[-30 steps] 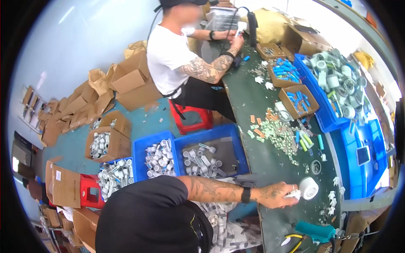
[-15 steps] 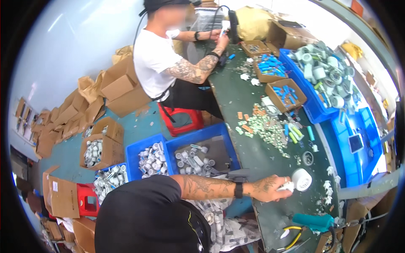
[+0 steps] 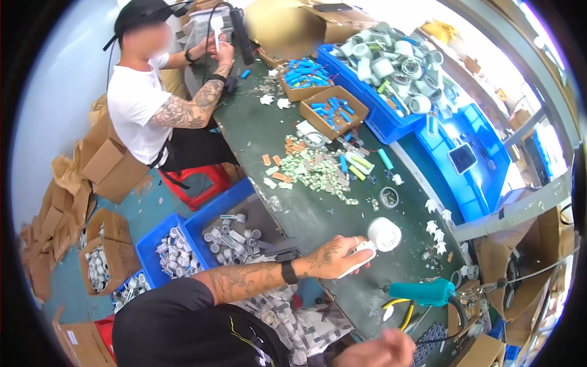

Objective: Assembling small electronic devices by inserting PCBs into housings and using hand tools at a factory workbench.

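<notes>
Head view: My left hand [image 3: 345, 255] grips a white round-headed device [image 3: 383, 232] by its handle over the green bench [image 3: 306, 214]; steadiness matters. My blurred right hand [image 3: 378, 352], grasp indeterminable, is near yellow-handled pliers [image 3: 408, 316].

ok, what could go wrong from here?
Left hand holds the white device by its handle; the round head, sticking out, might knock the ring beyond it.

Right hand, blurred, is near the teal tool's black cable: possible snag.

Loose green pieces lie spread on the bench; a sleeve could scatter them.
</notes>
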A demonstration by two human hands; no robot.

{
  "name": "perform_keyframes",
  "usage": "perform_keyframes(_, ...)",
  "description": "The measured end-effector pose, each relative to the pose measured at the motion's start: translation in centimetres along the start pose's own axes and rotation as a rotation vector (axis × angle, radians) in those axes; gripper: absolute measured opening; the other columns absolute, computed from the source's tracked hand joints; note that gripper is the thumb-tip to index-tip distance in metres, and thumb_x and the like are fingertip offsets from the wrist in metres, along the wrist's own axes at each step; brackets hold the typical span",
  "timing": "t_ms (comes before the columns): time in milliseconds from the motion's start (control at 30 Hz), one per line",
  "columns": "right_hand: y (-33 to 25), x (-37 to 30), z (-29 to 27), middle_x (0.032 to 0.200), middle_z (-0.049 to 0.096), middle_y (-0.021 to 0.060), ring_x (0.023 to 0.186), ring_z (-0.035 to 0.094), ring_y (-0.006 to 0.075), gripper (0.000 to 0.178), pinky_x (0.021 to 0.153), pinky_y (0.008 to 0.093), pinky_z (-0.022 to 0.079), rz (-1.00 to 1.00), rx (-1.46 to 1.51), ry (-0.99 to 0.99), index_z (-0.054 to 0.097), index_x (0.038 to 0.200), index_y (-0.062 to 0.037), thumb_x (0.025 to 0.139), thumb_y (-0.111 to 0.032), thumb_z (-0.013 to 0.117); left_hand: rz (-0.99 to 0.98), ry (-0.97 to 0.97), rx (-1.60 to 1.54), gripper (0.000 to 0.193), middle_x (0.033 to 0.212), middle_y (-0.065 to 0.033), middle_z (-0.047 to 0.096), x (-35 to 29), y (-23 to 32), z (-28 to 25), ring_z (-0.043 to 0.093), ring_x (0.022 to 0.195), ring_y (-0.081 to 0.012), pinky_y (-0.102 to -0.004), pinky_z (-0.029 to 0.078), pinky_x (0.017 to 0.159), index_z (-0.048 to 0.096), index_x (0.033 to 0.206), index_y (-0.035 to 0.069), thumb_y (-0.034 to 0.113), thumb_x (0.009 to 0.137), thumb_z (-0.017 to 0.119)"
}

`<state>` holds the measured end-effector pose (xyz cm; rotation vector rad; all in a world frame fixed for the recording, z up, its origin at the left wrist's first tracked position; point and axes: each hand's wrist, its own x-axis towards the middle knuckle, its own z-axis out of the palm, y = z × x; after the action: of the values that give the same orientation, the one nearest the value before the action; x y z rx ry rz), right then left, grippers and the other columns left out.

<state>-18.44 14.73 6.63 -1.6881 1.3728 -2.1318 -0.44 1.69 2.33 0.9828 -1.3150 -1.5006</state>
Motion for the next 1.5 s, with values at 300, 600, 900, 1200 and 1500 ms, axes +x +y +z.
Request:
perform_keyframes(300, 4.3, 0.8, 4.7, 0.153, 0.039, 0.0233, 0.133, 0.049, 0.0339, 0.074, 0.113, 0.0491, 0.039, 0.327, -0.21, 0.114, 0.029, 0.157, 0.0067, 0.102, -0.031, 0.061, 0.004, -0.017, -0.006, 0.039, 0.089, -0.0053, 0.077, -0.4, -0.2, -0.3, 0.071, 0.073, -0.01, -0.0292, 0.056, 0.065, 0.071, 0.118, 0.0, 0.036, 0.11, 0.058)
perform_keyframes(600, 6.4, 4.3, 5.0, 0.121, 0.06, 0.013, 0.113, 0.057, 0.0261, 0.075, 0.105, 0.0424, 0.043, 0.607, 0.256, -0.23, 0.033, 0.159, 0.0052, 0.108, -0.045, 0.055, 0.036, 0.009, 0.006, 0.038, 0.087, -0.0051, 0.076, -0.6, -0.5, -0.7, 0.072, 0.072, -0.0108, -0.0297, 0.056, 0.063, 0.07, 0.113, 0.0, 0.036, 0.111, 0.058)
perform_keyframes(900, 2.3, 3.5, 6.1, 0.098, 0.06, 0.0133, 0.09, 0.058, 0.0222, 0.086, 0.083, 0.0363, 0.047, 0.725, 0.676, -0.087, 0.041, 0.151, 0.0113, 0.109, -0.062, 0.032, 0.08, 0.016, 0.015, 0.036, 0.093, -0.0067, 0.077, -0.8, 0.0, -0.8, 0.071, 0.07, -0.0123, -0.0291, 0.056, 0.062, 0.064, 0.121, -0.002, 0.032, 0.111, 0.056)
perform_keyframes(1200, 2.5, 2.3, 4.1, 0.088, 0.06, 0.0114, 0.08, 0.057, 0.0198, 0.083, 0.077, 0.0328, 0.048, 0.581, 0.534, -0.145, 0.055, 0.137, 0.0085, 0.106, -0.066, 0.038, 0.093, -0.082, -0.106, 0.032, 0.103, -0.0098, 0.08, -0.1, -2.2, 0.9, 0.076, 0.08, -0.0149, -0.0327, 0.06, 0.072, 0.066, 0.126, 0.0, 0.025, 0.106, 0.063)
perform_keyframes(1500, 1.6, 5.1, 10.5, 0.086, 0.057, 0.004, 0.087, 0.057, 0.0199, 0.059, 0.096, 0.0431, 0.047, 0.061, 0.562, -0.061, 0.059, 0.129, -0.0035, 0.107, -0.058, 0.054, -0.056, -0.047, -0.229, 0.035, 0.104, -0.0098, 0.079, 0.4, -1.0, -1.3, 0.076, 0.083, -0.013, -0.0295, 0.062, 0.073, 0.066, 0.125, -0.005, 0.025, 0.107, 0.064)
